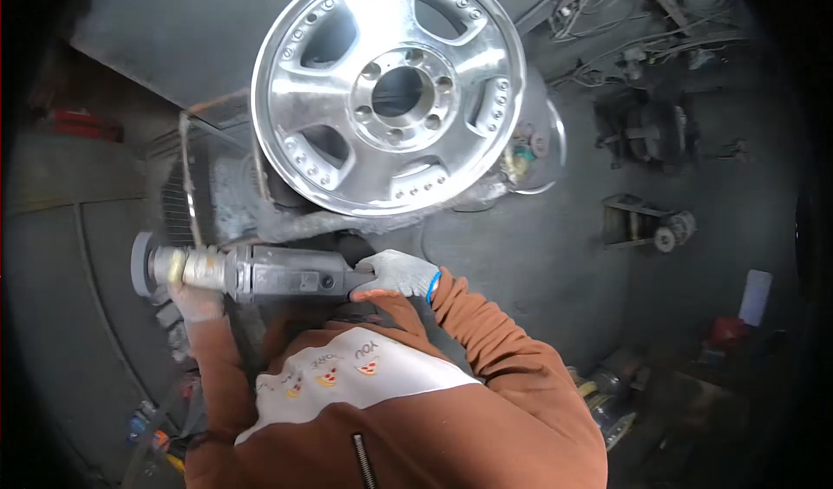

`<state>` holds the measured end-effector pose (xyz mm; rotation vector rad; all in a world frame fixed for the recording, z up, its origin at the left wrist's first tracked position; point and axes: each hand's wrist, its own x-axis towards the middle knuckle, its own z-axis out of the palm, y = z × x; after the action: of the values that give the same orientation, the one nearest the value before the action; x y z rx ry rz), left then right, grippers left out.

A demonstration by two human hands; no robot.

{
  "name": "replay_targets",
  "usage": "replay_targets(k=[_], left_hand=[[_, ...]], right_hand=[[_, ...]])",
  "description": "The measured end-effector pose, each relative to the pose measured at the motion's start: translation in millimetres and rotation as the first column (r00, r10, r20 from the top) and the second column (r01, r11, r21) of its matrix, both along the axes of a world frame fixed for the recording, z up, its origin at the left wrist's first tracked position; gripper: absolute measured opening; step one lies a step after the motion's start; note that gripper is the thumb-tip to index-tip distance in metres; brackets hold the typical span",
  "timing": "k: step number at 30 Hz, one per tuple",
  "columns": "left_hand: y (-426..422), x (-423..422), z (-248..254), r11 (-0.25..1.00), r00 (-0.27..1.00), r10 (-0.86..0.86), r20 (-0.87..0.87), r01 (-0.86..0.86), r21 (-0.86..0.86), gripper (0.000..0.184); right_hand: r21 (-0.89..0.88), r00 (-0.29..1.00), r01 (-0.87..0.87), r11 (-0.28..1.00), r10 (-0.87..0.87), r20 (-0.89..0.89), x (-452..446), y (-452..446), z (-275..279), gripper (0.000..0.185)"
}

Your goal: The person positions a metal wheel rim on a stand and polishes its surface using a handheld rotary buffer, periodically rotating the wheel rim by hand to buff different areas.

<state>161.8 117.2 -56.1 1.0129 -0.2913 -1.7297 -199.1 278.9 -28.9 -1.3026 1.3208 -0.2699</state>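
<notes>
A grey power tool (291, 274) with a round disc (141, 264) at its left end lies level across my front. My left hand (198, 301), in a pale glove, grips the tool's wrapped neck just behind the disc. Around the rear handle at the right end is my right hand (395, 275), in a grey-white glove with a blue cuff. Beyond the tool, a shiny metal wheel rim (397, 155) with five spokes faces me on a dusty stand (338, 224). The disc is apart from the rim.
A metal cage frame (188, 185) stands left of the rim. Cables (599, 3) hang or lie at the upper right. Two small machines (655, 133) (666, 236) stand on the right. A red object (727, 333) is at the lower right.
</notes>
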Motion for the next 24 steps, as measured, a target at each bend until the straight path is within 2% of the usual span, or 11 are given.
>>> replay_targets(k=[2, 3, 4, 6, 7, 9, 11, 14, 17, 23, 24], left_hand=[[-55.1, -4.5, 14.5, 0.997, 0.997, -0.077, 0.023, 0.077, 0.033, 0.037], [-83.1, -14.0, 19.8, 0.984, 0.986, -0.147, -0.080, 0.138, -0.113, 0.032], [-111.9, -33.0, 31.8, 0.997, 0.992, -0.047, 0.117, 0.055, -0.063, 0.031], [-163.2, -58.8, 41.6, 0.981, 0.958, -0.163, 0.234, 0.183, -0.066, 0.033], [-179.3, -78.5, 45.5, 0.991, 0.956, -0.101, 0.275, 0.120, -0.054, 0.030], [-226.1, -89.1, 26.6, 0.960, 0.926, -0.238, 0.292, 0.271, -0.078, 0.031], [-256.7, -99.8, 15.8, 0.940, 0.877, -0.325, 0.354, 0.341, 0.018, 0.034], [-276.2, -115.4, 3.1, 0.890, 0.776, -0.443, 0.449, 0.442, 0.114, 0.037], [-271.1, -122.8, 0.6, 0.810, 0.636, -0.544, 0.547, 0.569, 0.143, 0.037], [-269.9, -97.6, -30.0, 0.685, 0.433, -0.528, 0.730, 0.725, 0.065, 0.047], [-267.5, -90.3, -27.1, 0.653, 0.423, -0.517, 0.744, 0.757, 0.023, 0.049]], right_hand=[[-0.018, 0.998, 0.064, 0.998, -0.065, -0.013, 11.4, -21.0, 5.0, 0.059], [-0.146, 0.995, 0.092, 0.985, -0.098, -0.033, 22.3, -27.9, -4.6, 0.057], [-0.064, 0.987, 0.147, 0.987, -0.142, 0.074, 29.5, -43.5, 8.1, 0.055], [0.012, 0.962, 0.168, 0.986, -0.167, 0.216, 54.5, -68.6, 14.5, 0.053], [0.008, 0.955, 0.196, 0.981, -0.192, 0.228, 67.8, -72.2, 5.2, 0.050], [-0.004, 0.943, 0.232, 0.973, -0.224, 0.244, 85.1, -90.3, 0.9, 0.048], [0.176, 0.933, 0.249, 0.952, -0.285, 0.220, 98.7, -108.7, 6.7, 0.045], [-0.026, 0.942, 0.272, 0.962, -0.261, 0.210, 125.7, -114.1, -6.5, 0.043], [0.058, 0.902, 0.329, 0.943, -0.331, 0.278, 151.0, -119.2, 6.2, 0.041], [-0.015, 0.878, 0.460, 0.888, -0.453, 0.156, 223.7, -115.9, -40.8, 0.047], [-0.178, 0.879, 0.467, 0.866, -0.476, -0.009, 236.6, -116.9, -53.4, 0.051]])
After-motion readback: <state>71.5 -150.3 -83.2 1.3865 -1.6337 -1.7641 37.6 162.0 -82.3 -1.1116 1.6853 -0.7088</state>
